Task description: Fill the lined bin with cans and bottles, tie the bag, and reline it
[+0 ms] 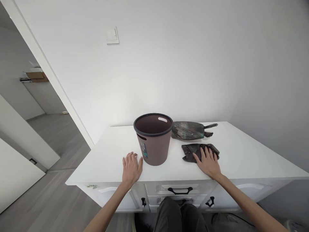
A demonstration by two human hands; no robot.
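Observation:
A brown trash can (158, 149) with a dark rim and cut-out handles stands upright on the white cabinet top (103, 167). Just left of it, my left hand (131, 167) rests on the surface with its fingers slightly spread, holding nothing. My right hand (209, 162) lies flat over a crumpled black plastic bag (190, 151), fingers apart and pressing on it rather than gripping. Behind that, close to the wall, lies a dark plastic-wrapped bundle (188, 130) with tied ends, its left end partly behind the trash can.
Below the cabinet top are drawers and doors with black handles (180, 190). A white wall (181, 64) with a light switch (112, 35) rises behind. To the left is a doorway with a white door (19, 170). My knees (178, 214) are close to the drawers.

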